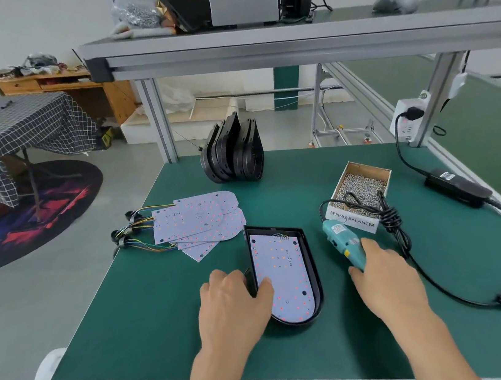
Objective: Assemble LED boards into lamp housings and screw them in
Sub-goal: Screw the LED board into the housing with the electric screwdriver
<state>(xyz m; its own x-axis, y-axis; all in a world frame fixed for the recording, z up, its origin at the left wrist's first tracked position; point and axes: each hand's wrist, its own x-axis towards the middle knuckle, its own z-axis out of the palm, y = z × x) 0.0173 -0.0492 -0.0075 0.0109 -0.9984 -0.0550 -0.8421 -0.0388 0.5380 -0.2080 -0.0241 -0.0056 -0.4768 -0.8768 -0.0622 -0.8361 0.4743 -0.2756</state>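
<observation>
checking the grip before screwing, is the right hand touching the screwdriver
Touching. The head view shows the right hand closing over the lower end of the teal screwdriver, its fingers overlapping the body with no gap.

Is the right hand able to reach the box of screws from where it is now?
Probably yes: the box of screws lies just beyond the right hand, but that hand holds the electric screwdriver.

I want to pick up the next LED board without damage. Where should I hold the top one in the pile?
Pinch the top LED board by its bare rounded edge, coming from the right. Its wires leave on the left, and LEDs dot its face.
</observation>
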